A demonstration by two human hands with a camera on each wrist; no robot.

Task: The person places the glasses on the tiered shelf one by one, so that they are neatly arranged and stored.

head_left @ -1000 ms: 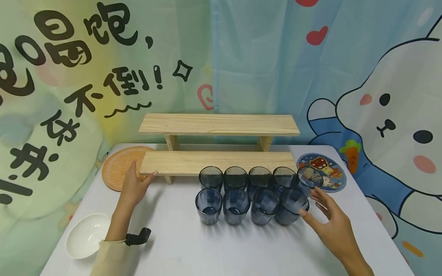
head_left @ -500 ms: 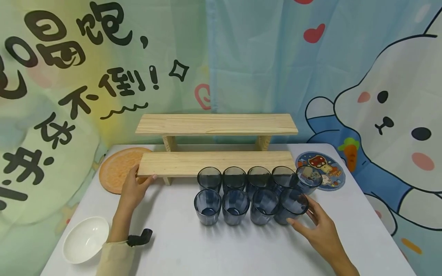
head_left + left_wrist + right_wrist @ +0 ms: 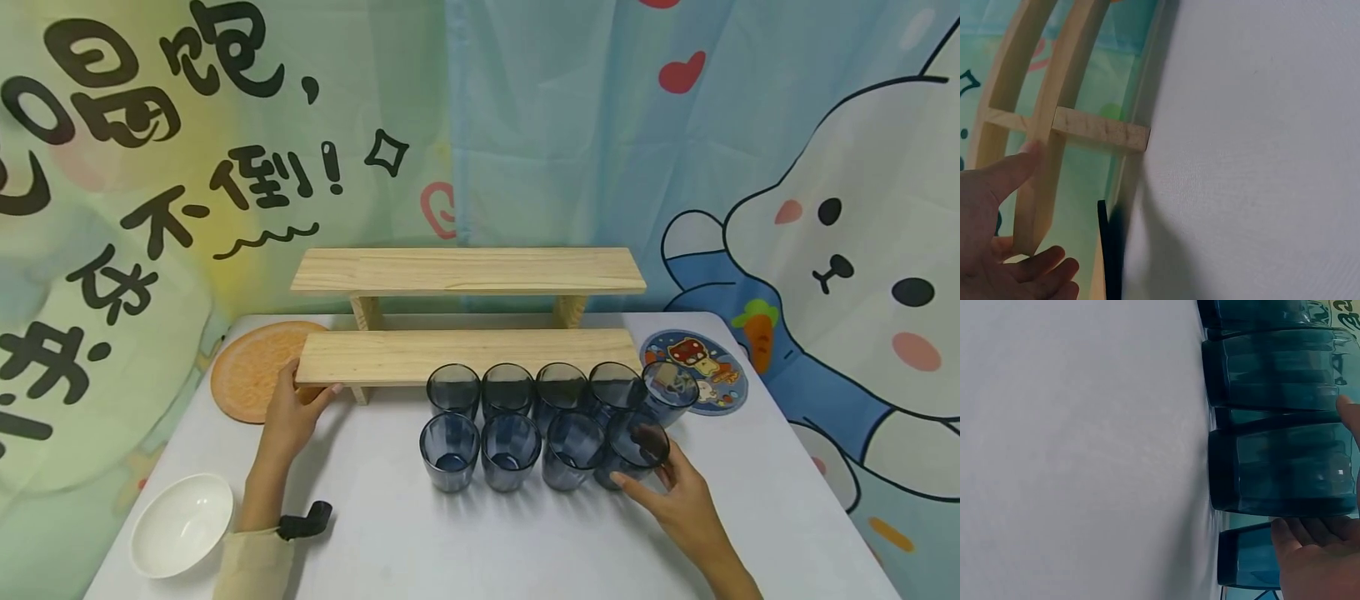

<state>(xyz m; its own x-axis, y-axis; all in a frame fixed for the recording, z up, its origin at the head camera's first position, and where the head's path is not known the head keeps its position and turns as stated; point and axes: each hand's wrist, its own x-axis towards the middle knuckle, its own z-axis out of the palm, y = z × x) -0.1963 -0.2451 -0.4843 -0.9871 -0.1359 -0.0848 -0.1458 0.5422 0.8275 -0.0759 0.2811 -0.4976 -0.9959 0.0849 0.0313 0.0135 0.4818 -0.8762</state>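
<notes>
My left hand [image 3: 291,421] holds the left end of the lower board of a two-tier wooden shelf [image 3: 465,350]. In the left wrist view, the thumb lies along the board's front edge and the fingers curl by its end. My right hand [image 3: 682,504] is around the rightmost front drinking glass [image 3: 1285,469], thumb on the near side and fingers on the right. This glass stands upright on the table. Several more blue-tinted drinking glasses [image 3: 510,454] stand in two rows before the shelf, the back row overlapping the lower board in the head view.
A white bowl [image 3: 182,527] sits at the table's left. An orange round mat [image 3: 251,375] lies behind my left hand, and a blue patterned round mat [image 3: 723,375] at the back right. A printed curtain [image 3: 525,125] hangs right behind the shelf.
My right hand has moved left and a little nearer, from the right side of the glasses to around the rightmost front glass. My left hand keeps its hold on the shelf.
</notes>
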